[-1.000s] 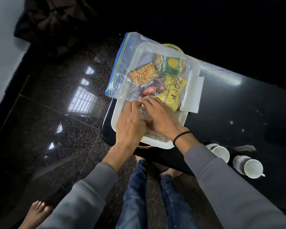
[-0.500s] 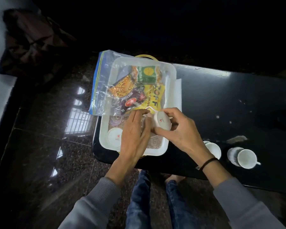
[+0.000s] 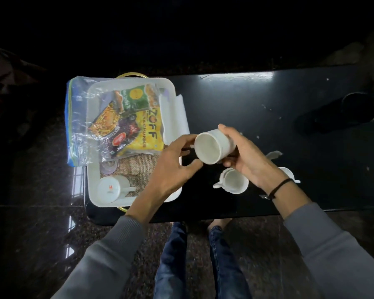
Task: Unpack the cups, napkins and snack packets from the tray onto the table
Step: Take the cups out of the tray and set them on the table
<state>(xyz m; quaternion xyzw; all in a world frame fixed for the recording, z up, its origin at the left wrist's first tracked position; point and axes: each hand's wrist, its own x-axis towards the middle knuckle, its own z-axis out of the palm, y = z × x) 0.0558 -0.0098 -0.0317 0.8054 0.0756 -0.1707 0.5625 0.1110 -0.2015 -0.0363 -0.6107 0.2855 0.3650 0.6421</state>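
My right hand (image 3: 244, 156) grips a white cup (image 3: 212, 146) in the air above the black table (image 3: 268, 104), its mouth turned toward me. My left hand (image 3: 171, 167) hovers beside the cup with fingers spread, its fingertips near the cup's handle. The white tray (image 3: 95, 190) sits at the table's left end. One more white cup (image 3: 113, 188) lies on its side on the tray's burlap mat. A clear zip bag (image 3: 80, 126) with snack packets (image 3: 143, 130) lies across the tray's far half. White napkins (image 3: 175, 117) hang over the tray's right rim.
Two white cups stand on the table near its front edge: one cup (image 3: 233, 182) under my right hand, the other cup (image 3: 287, 173) mostly hidden behind my wrist. A dark round object (image 3: 354, 108) lies at the far right. Glossy dark floor surrounds the table.
My right hand has lifted a cup out of the tray and carried it right, over the table. My left hand has left the tray and follows it. The camera view has shifted right.
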